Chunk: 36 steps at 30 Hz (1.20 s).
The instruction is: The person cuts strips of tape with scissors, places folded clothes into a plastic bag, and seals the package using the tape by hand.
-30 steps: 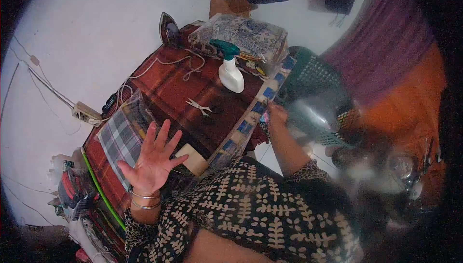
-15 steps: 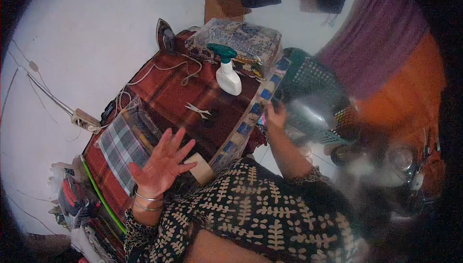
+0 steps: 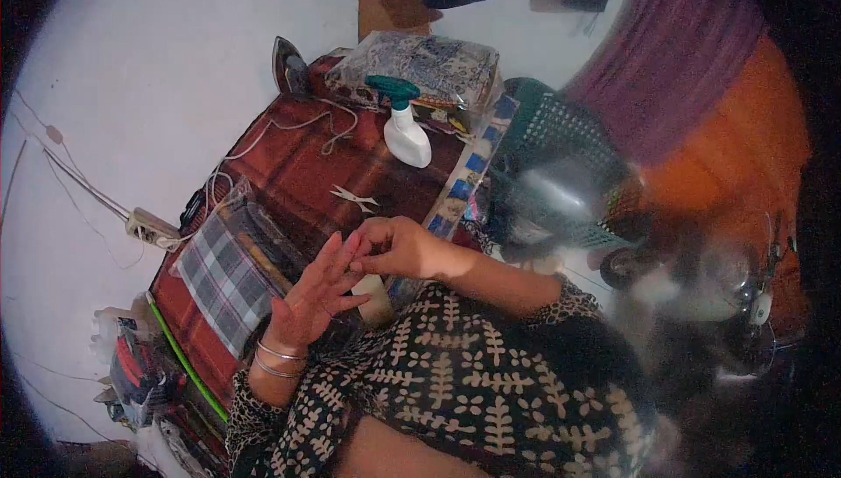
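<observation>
My left hand (image 3: 308,296), with bangles at its wrist, is raised above the near side of the cloth-covered table (image 3: 289,141), its fingers spread. My right hand (image 3: 399,248) has its fingertips pinched together against a finger of the left one. Anything small between them is hidden. Just beyond the hands lies a pair of small scissors (image 3: 354,198). A white spray bottle with a green head (image 3: 406,138) stands farther back. Below the right hand, a tan block-like piece (image 3: 375,300) is partly covered. Folded plaid cloth (image 3: 223,272) lies left of my left hand.
An iron (image 3: 289,68) stands at the back left corner, its cord trailing over the table. Plastic-wrapped patterned fabric (image 3: 420,70) lies at the back. A green basket (image 3: 547,132) is right of the table. A power strip (image 3: 151,228) sits at left.
My right hand has come from the table's right edge, leftward to my left hand, and its fingers have closed at the left fingers. The view has shifted slightly.
</observation>
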Each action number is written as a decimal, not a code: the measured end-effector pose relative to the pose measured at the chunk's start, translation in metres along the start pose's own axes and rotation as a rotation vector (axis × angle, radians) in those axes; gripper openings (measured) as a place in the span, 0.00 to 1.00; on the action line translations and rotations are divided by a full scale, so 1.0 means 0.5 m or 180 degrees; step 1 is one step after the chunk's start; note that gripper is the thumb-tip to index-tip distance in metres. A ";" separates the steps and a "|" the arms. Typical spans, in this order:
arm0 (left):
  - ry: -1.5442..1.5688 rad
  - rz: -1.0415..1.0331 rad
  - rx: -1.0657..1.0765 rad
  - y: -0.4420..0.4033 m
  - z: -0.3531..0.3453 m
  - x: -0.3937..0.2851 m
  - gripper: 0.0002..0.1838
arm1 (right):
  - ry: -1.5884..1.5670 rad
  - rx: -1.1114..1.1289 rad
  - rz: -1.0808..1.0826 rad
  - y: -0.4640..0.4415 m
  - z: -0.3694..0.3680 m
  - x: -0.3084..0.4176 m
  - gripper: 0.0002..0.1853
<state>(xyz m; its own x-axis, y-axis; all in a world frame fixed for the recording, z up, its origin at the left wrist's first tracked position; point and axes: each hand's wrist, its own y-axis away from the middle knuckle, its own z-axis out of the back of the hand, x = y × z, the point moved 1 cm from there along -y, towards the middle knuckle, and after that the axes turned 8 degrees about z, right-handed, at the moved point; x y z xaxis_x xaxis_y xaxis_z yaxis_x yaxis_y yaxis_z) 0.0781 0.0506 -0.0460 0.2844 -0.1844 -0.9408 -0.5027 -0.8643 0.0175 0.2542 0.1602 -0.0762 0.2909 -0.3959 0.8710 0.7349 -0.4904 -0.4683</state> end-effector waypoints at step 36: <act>0.0209 -0.0013 -0.0245 0.001 0.001 0.010 0.66 | 0.0730 -0.4896 -0.2055 0.303 0.307 -0.542 0.13</act>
<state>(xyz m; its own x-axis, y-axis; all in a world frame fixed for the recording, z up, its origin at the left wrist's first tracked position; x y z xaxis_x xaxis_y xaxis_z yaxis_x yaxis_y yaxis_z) 0.0791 0.0496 -0.0506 0.3404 -0.2088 -0.9168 -0.4379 -0.8980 0.0419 0.3810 0.3123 -0.3604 0.0114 0.1292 0.9916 -0.5888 -0.8006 0.1111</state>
